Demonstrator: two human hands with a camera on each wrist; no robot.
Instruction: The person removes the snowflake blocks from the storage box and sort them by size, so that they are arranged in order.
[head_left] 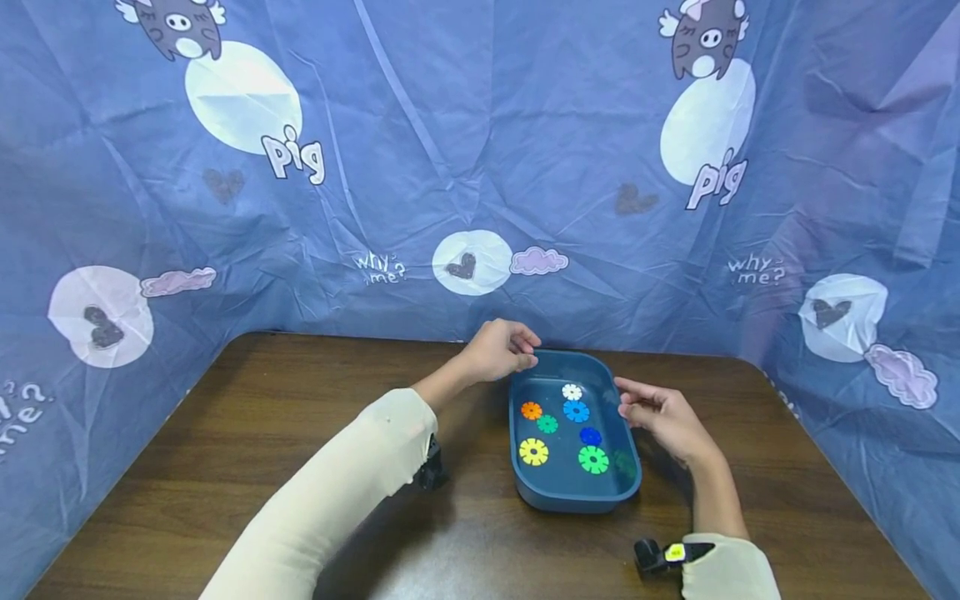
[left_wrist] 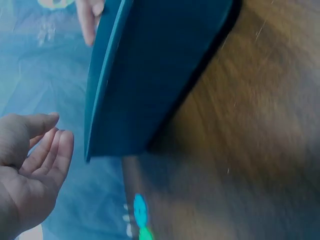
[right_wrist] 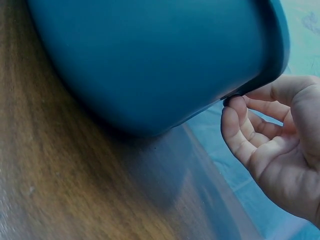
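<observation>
I'd judge this as placing the tray (head_left: 568,505) near the worktop's (head_left: 285,400) far edge. Left hand (head_left: 501,350) relaxed and empty by its far-left corner; right hand (head_left: 667,421) touching its right edge — pinching, I can't tell. Next needs even, gentle contact.

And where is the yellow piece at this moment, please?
In the head view, the yellow piece lies in the tray, toward its lower left corner, below the orange piece and left of the larger green piece.
</observation>
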